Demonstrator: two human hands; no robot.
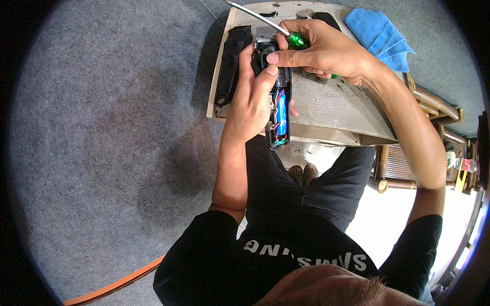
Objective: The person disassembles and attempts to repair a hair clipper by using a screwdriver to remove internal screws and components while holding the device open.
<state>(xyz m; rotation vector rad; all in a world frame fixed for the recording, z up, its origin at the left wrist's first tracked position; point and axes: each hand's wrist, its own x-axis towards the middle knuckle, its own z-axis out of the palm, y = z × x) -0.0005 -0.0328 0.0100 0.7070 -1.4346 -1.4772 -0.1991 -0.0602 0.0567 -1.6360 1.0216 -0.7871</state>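
Clearly, your counter [339, 109] is busy: from the opened clipper [280, 97], a long black piece [234, 66] lies just beside it at 10 o'clock, a blue cloth [380, 41] at 2. Your left hand [249, 104] reaches up from 7, fingers closed round the clipper. Your right hand [332, 53], coming from 4, partly covers the clipper's top, fingers curled around a green-handled screwdriver [297, 41] aimed toward 10.

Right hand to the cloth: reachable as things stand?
Likely yes: the cloth lies close by at the right edge of the table, nothing visibly between it and the right hand, though that hand holds a screwdriver.
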